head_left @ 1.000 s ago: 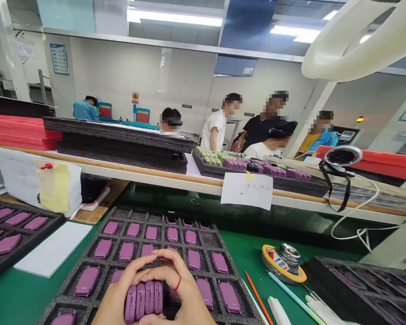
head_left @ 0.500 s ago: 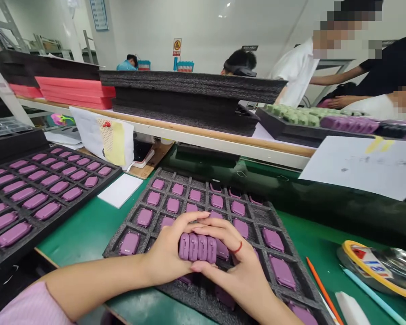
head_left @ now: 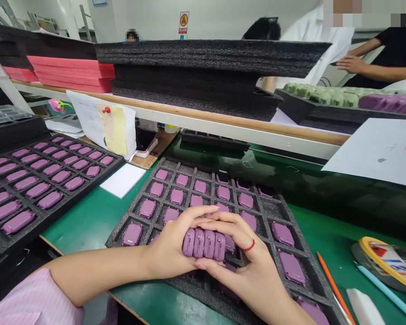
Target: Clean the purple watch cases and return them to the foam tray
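Note:
Several purple rounded cases (head_left: 203,244) are pressed together in a row between my two hands. My left hand (head_left: 176,241) is closed round their left end and far side. From the right, my right hand (head_left: 245,257), with a thin red band on one finger, grips them with its thumb at the near side. Beneath both hands lies a black foam tray (head_left: 269,208) of square pockets, most of those in view holding a purple case of the same sort. The hands and the row hide the tray's middle pockets.
Another foam tray (head_left: 66,201) of purple cases lies left, beside a white pad (head_left: 122,180). An orange pen (head_left: 334,286), light blue pen (head_left: 387,293) and tape roll (head_left: 389,264) lie right. Foam sheets (head_left: 203,56) are stacked on the shelf (head_left: 203,118); people are behind it.
The camera view has shifted, so the shelf stands higher and the trays sit slightly right. Both hands keep their hold on the row of purple cases.

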Action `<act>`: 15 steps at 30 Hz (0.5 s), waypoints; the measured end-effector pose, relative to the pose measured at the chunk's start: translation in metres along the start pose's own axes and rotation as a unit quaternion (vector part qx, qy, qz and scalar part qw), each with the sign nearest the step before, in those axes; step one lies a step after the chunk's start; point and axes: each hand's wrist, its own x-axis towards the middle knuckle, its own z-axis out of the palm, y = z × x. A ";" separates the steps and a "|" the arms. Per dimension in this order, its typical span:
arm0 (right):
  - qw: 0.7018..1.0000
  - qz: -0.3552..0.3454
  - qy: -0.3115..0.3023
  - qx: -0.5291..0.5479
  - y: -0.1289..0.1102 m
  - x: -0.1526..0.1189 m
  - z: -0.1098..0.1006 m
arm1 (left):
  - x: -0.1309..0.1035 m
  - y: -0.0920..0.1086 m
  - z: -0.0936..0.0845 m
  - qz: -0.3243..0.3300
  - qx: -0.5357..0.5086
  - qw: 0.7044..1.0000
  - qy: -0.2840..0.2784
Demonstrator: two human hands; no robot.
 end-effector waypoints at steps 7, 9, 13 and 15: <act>0.999 -0.025 -0.021 -0.006 0.000 0.002 -0.002 | 0.000 0.000 0.000 -0.005 0.043 0.999 0.007; 0.999 -0.040 -0.025 -0.013 -0.001 0.002 -0.003 | 0.000 0.000 0.000 -0.001 0.048 0.999 0.002; 0.997 -0.062 -0.018 -0.043 -0.002 0.002 -0.003 | -0.001 -0.001 0.000 0.002 0.040 0.999 -0.011; 0.995 -0.073 -0.010 -0.063 -0.003 0.002 -0.004 | -0.001 -0.001 0.000 -0.006 0.036 0.999 -0.022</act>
